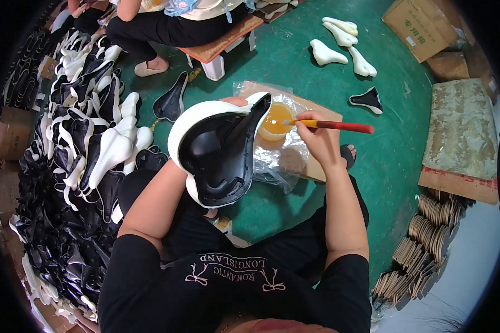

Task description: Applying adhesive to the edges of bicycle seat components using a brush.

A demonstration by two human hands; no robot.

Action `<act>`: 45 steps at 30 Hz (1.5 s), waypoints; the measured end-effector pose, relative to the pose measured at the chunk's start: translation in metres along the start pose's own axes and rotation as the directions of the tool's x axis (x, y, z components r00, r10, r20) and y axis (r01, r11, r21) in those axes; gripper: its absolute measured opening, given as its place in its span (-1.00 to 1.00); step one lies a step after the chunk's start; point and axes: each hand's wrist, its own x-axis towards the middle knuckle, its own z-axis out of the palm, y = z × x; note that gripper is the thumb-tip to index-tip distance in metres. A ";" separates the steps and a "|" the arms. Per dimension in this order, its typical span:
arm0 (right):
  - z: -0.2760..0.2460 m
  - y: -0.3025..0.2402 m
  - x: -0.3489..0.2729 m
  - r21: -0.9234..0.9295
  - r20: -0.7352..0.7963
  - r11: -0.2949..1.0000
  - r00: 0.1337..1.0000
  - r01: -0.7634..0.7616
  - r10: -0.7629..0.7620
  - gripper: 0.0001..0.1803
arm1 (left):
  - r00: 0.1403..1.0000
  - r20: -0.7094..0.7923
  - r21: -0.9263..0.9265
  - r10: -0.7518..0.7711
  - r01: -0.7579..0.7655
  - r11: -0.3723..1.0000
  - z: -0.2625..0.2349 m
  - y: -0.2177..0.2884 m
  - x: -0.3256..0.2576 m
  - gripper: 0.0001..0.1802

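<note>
My left hand [236, 101] is wrapped round the back of a bicycle saddle [216, 155], which hides most of it. The saddle's hollow black shell faces up, with a white foam pad curling round its rim. In my right hand [318, 139] is a brush [347, 127] with a red and yellow handle, fingers pinched near its bristle end. The bristle end is over a tub of yellow liquid [276, 130], just right of the saddle's nose. Beneath the tub lie clear plastic sheeting [283, 166] and a cardboard piece [314, 169].
To the left rises a large pile of black shells [61, 238] and white foam pads [111, 150]. Several pads [328, 54] and a shell [366, 101] lie on the green floor. Another person [172, 30] sits ahead on a low bench [228, 41]. Cardboard boxes [419, 28] stand right.
</note>
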 end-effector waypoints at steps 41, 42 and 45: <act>-0.037 -0.053 -0.011 0.740 0.290 0.646 0.956 -0.190 -0.052 -0.87 | 0.962 0.147 0.263 0.229 -0.262 0.929 0.034 0.004 -0.010 -0.63; -0.035 -0.054 -0.010 0.680 0.273 0.713 0.962 -0.169 -0.032 -0.87 | 0.960 0.148 0.223 0.239 -0.268 0.937 0.037 0.003 -0.013 -0.65; -0.035 -0.064 -0.007 0.573 0.231 0.818 0.968 -0.057 -0.094 -0.90 | 0.807 0.387 0.578 0.445 -0.589 0.565 0.039 0.005 -0.015 -0.57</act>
